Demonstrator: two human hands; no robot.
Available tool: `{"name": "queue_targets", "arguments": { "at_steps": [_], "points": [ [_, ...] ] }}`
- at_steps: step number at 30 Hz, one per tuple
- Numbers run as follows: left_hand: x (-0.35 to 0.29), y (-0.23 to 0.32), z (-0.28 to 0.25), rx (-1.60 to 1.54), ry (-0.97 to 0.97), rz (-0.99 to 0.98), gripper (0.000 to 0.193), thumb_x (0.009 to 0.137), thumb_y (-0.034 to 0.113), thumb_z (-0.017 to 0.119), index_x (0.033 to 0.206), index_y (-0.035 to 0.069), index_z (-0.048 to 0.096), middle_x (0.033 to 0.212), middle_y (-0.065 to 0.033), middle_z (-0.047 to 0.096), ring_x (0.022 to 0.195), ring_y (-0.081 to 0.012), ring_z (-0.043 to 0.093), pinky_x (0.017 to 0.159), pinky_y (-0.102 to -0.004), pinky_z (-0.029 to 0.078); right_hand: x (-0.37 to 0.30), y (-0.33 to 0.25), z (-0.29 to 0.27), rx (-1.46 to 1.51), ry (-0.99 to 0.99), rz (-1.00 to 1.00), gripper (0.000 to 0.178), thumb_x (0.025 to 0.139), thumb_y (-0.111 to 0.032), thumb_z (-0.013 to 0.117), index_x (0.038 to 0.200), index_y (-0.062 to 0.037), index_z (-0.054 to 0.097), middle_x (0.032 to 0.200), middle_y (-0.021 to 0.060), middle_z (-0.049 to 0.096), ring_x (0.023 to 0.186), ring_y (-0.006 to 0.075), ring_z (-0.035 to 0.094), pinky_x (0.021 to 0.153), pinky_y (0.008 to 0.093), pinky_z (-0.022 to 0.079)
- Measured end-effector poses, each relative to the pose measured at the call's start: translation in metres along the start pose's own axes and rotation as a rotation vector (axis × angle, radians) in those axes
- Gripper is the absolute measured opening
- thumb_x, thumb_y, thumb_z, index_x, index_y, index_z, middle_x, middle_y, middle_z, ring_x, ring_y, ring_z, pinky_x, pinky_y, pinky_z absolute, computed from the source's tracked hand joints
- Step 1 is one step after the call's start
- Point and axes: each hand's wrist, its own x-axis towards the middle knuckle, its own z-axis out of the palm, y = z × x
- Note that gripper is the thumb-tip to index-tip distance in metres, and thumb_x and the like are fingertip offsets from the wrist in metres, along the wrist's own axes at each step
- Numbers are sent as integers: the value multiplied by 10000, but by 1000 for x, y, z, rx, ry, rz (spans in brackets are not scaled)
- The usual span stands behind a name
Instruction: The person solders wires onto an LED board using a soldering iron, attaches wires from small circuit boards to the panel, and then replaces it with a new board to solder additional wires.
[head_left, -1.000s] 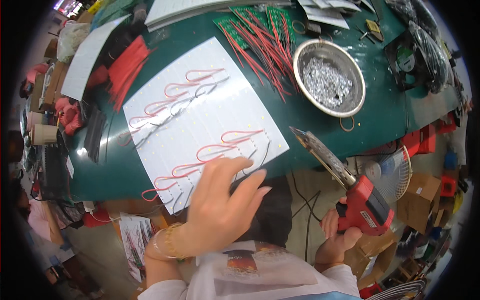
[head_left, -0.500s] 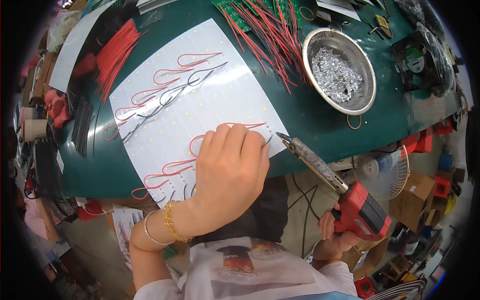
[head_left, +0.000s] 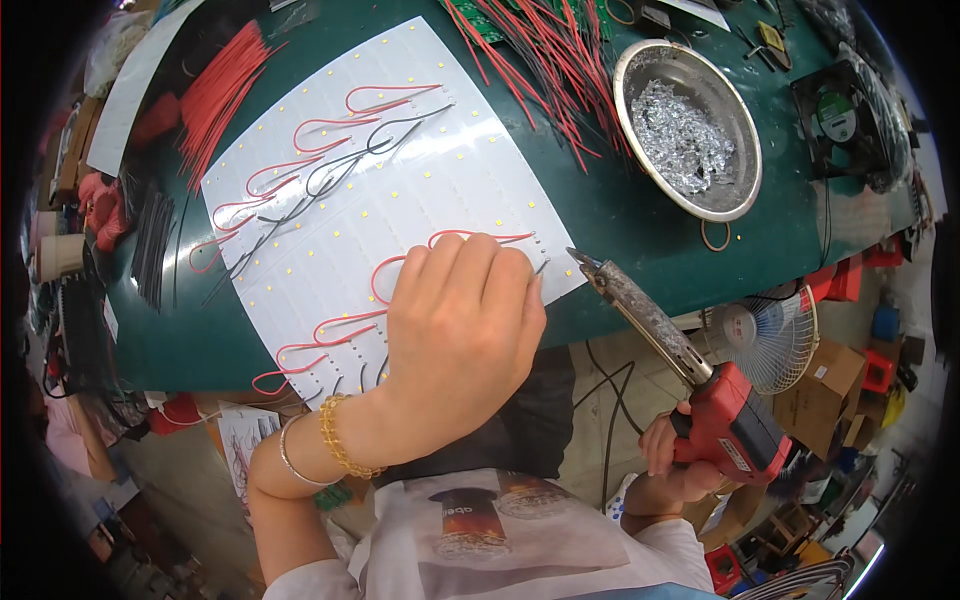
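A white LED circuit board (head_left: pixel 400 225) with small yellow chips lies on the green table, carrying looped red wires (head_left: pixel 350 320) and black wires (head_left: pixel 320 185) in two rows. My left hand (head_left: pixel 460 320) rests over its near right part, fingers pinched; a black wire (head_left: pixel 543 267) end pokes out at the fingertips, beside the solder pads. Most of that wire is hidden under the hand. My right hand (head_left: pixel 668 460) grips a red and black soldering gun (head_left: pixel 735 425) by its handle. Its dark tip is just off the board's right edge, apart from the wire.
A metal bowl (head_left: pixel 745 165) of silvery solder scraps stands to the right, near a black cooling fan (head_left: pixel 838 118). Bundles of red wires (head_left: pixel 222 95) and black wires (head_left: pixel 152 245) lie at left; a mixed bundle (head_left: pixel 555 75) lies at the back. A standing fan (head_left: pixel 760 340) is below the table's right edge.
The board has shifted slightly left in view. The soldering gun and my right hand sit a little farther right, the tip farther from the pads. My left hand keeps its pinch.
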Motion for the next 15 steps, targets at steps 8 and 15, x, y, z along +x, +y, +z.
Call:
{"name": "queue_targets", "arguments": {
  "at_steps": [8,15],
  "points": [
    [2,1,-7,26,-24,21,191,665,60,659,720,41,477,698,-87,439,635,-242,436,576,-344,349,-1,12,-6,147,-43,-97,940,714,-700,519,1203,93,392,451,-32,420,359,95,404,402,234,359],
    [51,-32,-51,115,8,84,190,705,109,668,815,29,535,755,-118,502,722,-279,507,648,-369,407,20,-5,4,13,42,-64,811,800,-633,470,1176,78,366,438,-27,400,338,90,385,366,232,353]
  ]
}}
